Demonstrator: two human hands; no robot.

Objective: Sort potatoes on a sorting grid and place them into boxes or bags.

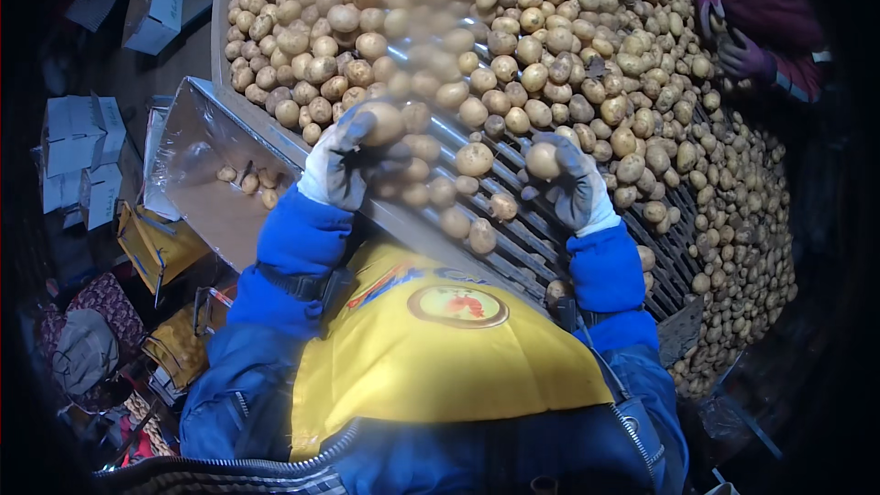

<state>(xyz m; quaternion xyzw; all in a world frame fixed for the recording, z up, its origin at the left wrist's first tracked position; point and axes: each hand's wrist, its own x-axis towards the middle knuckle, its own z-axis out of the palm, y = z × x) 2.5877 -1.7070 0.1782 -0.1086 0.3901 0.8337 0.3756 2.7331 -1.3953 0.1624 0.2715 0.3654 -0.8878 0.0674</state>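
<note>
My left hand (347, 158), in a grey-palmed white work glove, is closed around a potato (382, 124) over the near edge of a slatted sorting table. In my right hand (574, 182), gloved alike, a smaller round potato (542, 161) sits between thumb and fingers. Between the hands, loose potatoes (474, 159) lie on the metal bars (450, 134). Part of the view around my left fingers is blurred by a smear. Left of my left hand stands a plastic-lined cardboard box (206, 182) with several potatoes (250, 183) in it.
A large heap of potatoes (550, 34) covers the far table and spills down the right side (739, 234). A co-worker's gloved hands (742, 55) are at the upper right. White cartons (82, 144) and a yellow folding stool (158, 247) stand at left.
</note>
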